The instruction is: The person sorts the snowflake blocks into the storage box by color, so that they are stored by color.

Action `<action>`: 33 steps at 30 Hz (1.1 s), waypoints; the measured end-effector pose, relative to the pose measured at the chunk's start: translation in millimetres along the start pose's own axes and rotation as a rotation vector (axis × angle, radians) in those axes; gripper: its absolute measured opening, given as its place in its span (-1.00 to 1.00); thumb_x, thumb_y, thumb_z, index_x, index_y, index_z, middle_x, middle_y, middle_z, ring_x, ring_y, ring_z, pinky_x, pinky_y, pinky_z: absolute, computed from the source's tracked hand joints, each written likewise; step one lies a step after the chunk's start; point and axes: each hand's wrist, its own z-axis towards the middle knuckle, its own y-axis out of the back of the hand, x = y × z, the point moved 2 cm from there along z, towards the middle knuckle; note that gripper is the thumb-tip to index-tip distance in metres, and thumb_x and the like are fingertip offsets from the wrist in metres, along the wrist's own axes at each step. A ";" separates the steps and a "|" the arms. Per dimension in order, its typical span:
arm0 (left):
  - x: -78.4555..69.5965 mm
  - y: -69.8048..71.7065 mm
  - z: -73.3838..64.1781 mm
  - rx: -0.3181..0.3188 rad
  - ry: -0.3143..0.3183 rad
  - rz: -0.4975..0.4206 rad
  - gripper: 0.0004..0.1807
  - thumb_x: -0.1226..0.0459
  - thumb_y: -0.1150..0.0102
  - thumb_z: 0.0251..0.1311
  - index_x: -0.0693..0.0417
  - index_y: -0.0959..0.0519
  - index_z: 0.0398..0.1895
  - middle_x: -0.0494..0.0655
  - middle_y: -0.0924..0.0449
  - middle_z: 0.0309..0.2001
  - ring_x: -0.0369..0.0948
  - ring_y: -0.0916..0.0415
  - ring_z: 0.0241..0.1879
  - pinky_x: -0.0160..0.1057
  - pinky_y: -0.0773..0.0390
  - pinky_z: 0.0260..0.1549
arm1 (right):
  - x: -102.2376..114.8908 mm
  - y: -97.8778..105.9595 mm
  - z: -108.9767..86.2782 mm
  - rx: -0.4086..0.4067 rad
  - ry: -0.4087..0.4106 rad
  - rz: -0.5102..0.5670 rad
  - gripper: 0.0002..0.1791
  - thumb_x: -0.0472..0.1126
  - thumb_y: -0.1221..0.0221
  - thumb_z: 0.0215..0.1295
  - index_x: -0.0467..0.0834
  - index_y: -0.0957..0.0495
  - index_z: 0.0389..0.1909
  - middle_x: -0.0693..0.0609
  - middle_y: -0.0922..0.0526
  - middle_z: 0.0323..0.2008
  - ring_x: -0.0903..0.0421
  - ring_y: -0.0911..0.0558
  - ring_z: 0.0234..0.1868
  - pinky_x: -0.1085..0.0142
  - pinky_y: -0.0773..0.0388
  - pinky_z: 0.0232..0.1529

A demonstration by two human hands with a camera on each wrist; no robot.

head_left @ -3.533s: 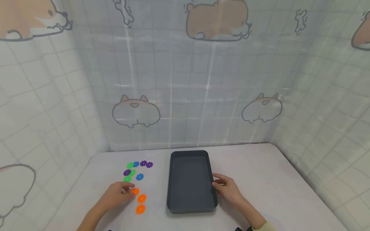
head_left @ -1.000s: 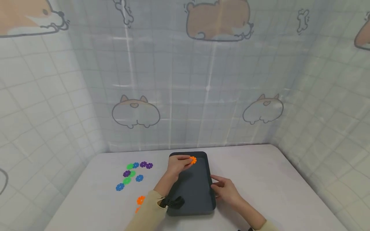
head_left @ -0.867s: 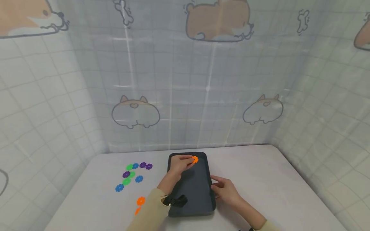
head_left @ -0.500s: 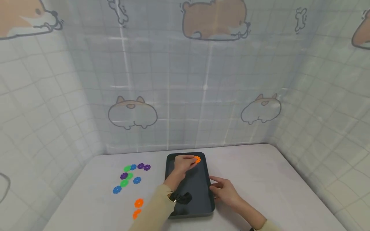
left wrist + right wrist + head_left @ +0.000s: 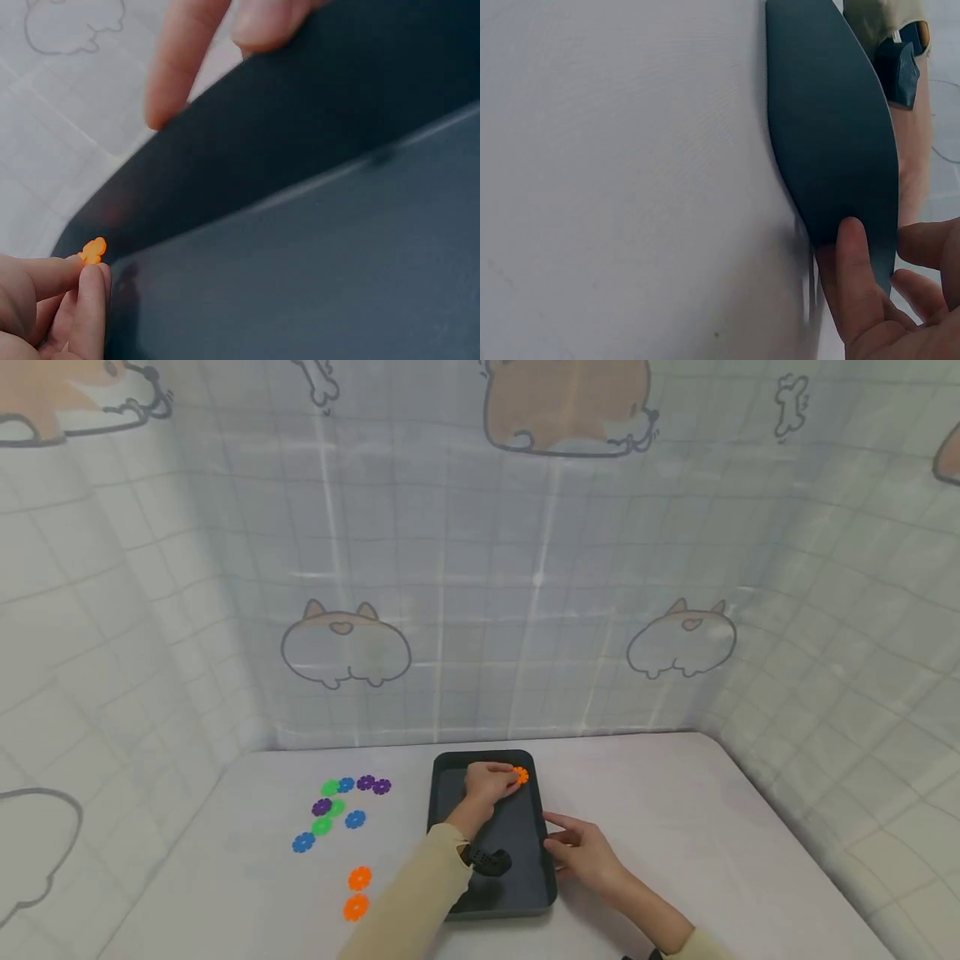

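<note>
One orange piece (image 5: 521, 775) pinched by left hand (image 5: 489, 782) | right hand (image 5: 587, 853) pinching wall of tray (image 5: 525, 843) | risk, I judge: loosened left fingertips drop piece crooked

At the lower left of the head view, three green discs (image 5: 322, 826), three blue discs (image 5: 356, 819), three purple discs (image 5: 382, 787) and two orange discs (image 5: 360, 878) lie on one table (image 5: 660, 810), eleven together. At lower centre are one tray (image 5: 521, 889), one left hand (image 5: 489, 782), one further orange disc (image 5: 521, 775), making twelve, and one right hand (image 5: 588, 852). Two bone drawings (image 5: 791, 406) show near the top.
</note>
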 end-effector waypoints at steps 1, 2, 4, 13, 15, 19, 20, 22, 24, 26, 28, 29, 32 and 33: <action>2.6 -1.6 1.9 0.000 0.000 0.001 -0.79 0.57 -0.34 0.02 0.41 -0.65 -0.22 0.22 -0.62 -0.21 -0.02 -0.67 -0.25 -0.21 -0.67 -0.30 | -0.3 0.9 0.2 0.004 0.002 0.003 -0.39 -0.29 -0.21 0.32 -0.29 -0.30 0.37 -0.21 -0.62 -0.11 -0.04 -0.69 -0.27 0.12 -0.68 -0.34; 4.9 -2.9 3.5 -0.005 0.004 0.002 -0.79 0.57 -0.34 0.02 0.40 -0.66 -0.23 0.22 -0.62 -0.21 -0.03 -0.67 -0.25 -0.21 -0.67 -0.30 | -0.3 1.7 0.3 0.009 0.005 0.007 -0.39 -0.29 -0.21 0.32 -0.30 -0.30 0.37 -0.21 -0.62 -0.11 -0.04 -0.69 -0.27 0.12 -0.68 -0.34; 9.0 -4.0 6.1 -0.018 0.009 -0.002 -0.81 0.57 -0.34 0.01 0.40 -0.66 -0.25 0.22 -0.62 -0.21 -0.03 -0.67 -0.25 -0.22 -0.67 -0.31 | -0.4 1.8 0.2 0.021 0.012 0.015 -0.38 -0.29 -0.22 0.32 -0.30 -0.28 0.37 -0.21 -0.62 -0.12 -0.04 -0.69 -0.27 0.12 -0.68 -0.34; 8.2 -6.4 3.7 -0.062 -0.066 0.096 -0.82 0.59 -0.34 -0.03 0.43 -0.66 -0.29 0.24 -0.62 -0.23 0.01 -0.67 -0.29 -0.20 -0.68 -0.36 | -1.7 1.2 -0.5 0.022 0.014 0.005 -0.37 -0.27 -0.22 0.33 -0.29 -0.27 0.38 -0.19 -0.62 -0.13 -0.04 -0.68 -0.25 0.13 -0.68 -0.36; 8.1 -8.2 3.3 -0.070 -0.078 0.117 -0.83 0.59 -0.34 -0.03 0.44 -0.65 -0.31 0.25 -0.63 -0.24 0.01 -0.67 -0.30 -0.21 -0.68 -0.38 | -1.6 1.7 -0.6 0.019 0.014 -0.001 -0.37 -0.28 -0.22 0.32 -0.29 -0.28 0.38 -0.19 -0.61 -0.13 -0.04 -0.68 -0.24 0.13 -0.68 -0.35; 10.3 -10.5 6.4 -0.090 -0.094 0.142 -0.85 0.59 -0.35 -0.04 0.44 -0.65 -0.34 0.24 -0.63 -0.28 -0.01 -0.68 -0.35 -0.24 -0.68 -0.42 | -1.7 2.3 -0.3 0.014 0.015 -0.004 -0.38 -0.27 -0.22 0.33 -0.29 -0.28 0.37 -0.19 -0.61 -0.12 -0.05 -0.69 -0.22 0.13 -0.68 -0.33; 11.0 -10.7 7.5 -0.095 -0.098 0.149 -0.86 0.59 -0.35 -0.04 0.43 -0.66 -0.35 0.24 -0.63 -0.29 -0.02 -0.68 -0.36 -0.25 -0.67 -0.43 | -2.0 2.3 -0.1 0.013 0.017 -0.004 -0.38 -0.27 -0.22 0.33 -0.29 -0.29 0.37 -0.19 -0.61 -0.12 -0.05 -0.69 -0.22 0.13 -0.68 -0.33; 12.0 -11.1 9.8 -0.104 -0.108 0.164 -0.87 0.58 -0.36 -0.05 0.42 -0.66 -0.37 0.22 -0.63 -0.32 -0.04 -0.68 -0.39 -0.26 -0.67 -0.45 | -2.6 2.4 0.1 0.013 0.018 -0.001 -0.38 -0.27 -0.22 0.33 -0.29 -0.28 0.37 -0.19 -0.61 -0.12 -0.05 -0.69 -0.22 0.13 -0.68 -0.32; 13.0 -11.6 11.3 -0.114 -0.112 0.173 -0.87 0.57 -0.36 -0.06 0.41 -0.67 -0.38 0.21 -0.63 -0.33 -0.04 -0.68 -0.40 -0.27 -0.67 -0.46 | -3.2 2.4 0.0 0.014 0.015 0.001 -0.38 -0.28 -0.21 0.34 -0.29 -0.28 0.38 -0.19 -0.61 -0.13 -0.05 -0.69 -0.21 0.13 -0.68 -0.32; 13.9 -12.3 11.9 -0.123 -0.116 0.180 -0.88 0.57 -0.37 -0.07 0.41 -0.68 -0.39 0.21 -0.63 -0.33 -0.05 -0.68 -0.42 -0.27 -0.67 -0.48 | -3.9 2.5 -0.1 0.015 0.012 0.001 -0.38 -0.28 -0.21 0.34 -0.29 -0.28 0.38 -0.18 -0.61 -0.13 -0.05 -0.68 -0.21 0.13 -0.68 -0.32; 14.8 -13.0 11.9 -0.133 -0.116 0.185 -0.89 0.57 -0.37 -0.08 0.39 -0.69 -0.41 0.23 -0.63 -0.32 -0.07 -0.68 -0.44 -0.27 -0.67 -0.49 | -4.2 2.6 -0.4 0.014 0.006 0.000 -0.38 -0.28 -0.21 0.34 -0.29 -0.28 0.38 -0.18 -0.61 -0.13 -0.04 -0.68 -0.22 0.13 -0.68 -0.32; 15.2 -13.1 11.6 -0.139 -0.115 0.193 -0.89 0.56 -0.37 -0.08 0.38 -0.69 -0.42 0.24 -0.62 -0.30 -0.08 -0.68 -0.45 -0.28 -0.66 -0.50 | -4.4 2.6 -0.4 0.015 0.004 0.002 -0.38 -0.28 -0.20 0.34 -0.29 -0.27 0.38 -0.18 -0.61 -0.13 -0.04 -0.68 -0.22 0.13 -0.68 -0.32; 15.6 -13.3 10.6 -0.155 -0.120 0.222 -0.92 0.55 -0.38 -0.08 0.35 -0.70 -0.46 0.35 -0.54 -0.18 -0.13 -0.66 -0.51 -0.30 -0.65 -0.53 | -4.4 2.6 -0.7 0.014 0.003 0.000 -0.39 -0.29 -0.19 0.35 -0.29 -0.27 0.38 -0.17 -0.61 -0.14 -0.04 -0.68 -0.23 0.13 -0.68 -0.33; 15.4 -13.1 10.4 -0.161 -0.120 0.232 -0.93 0.54 -0.38 -0.08 0.34 -0.70 -0.47 0.38 -0.51 -0.14 -0.14 -0.66 -0.52 -0.31 -0.65 -0.54 | -4.3 2.4 -0.7 0.015 0.004 0.003 -0.39 -0.30 -0.19 0.35 -0.29 -0.27 0.38 -0.18 -0.61 -0.14 -0.04 -0.68 -0.23 0.12 -0.68 -0.33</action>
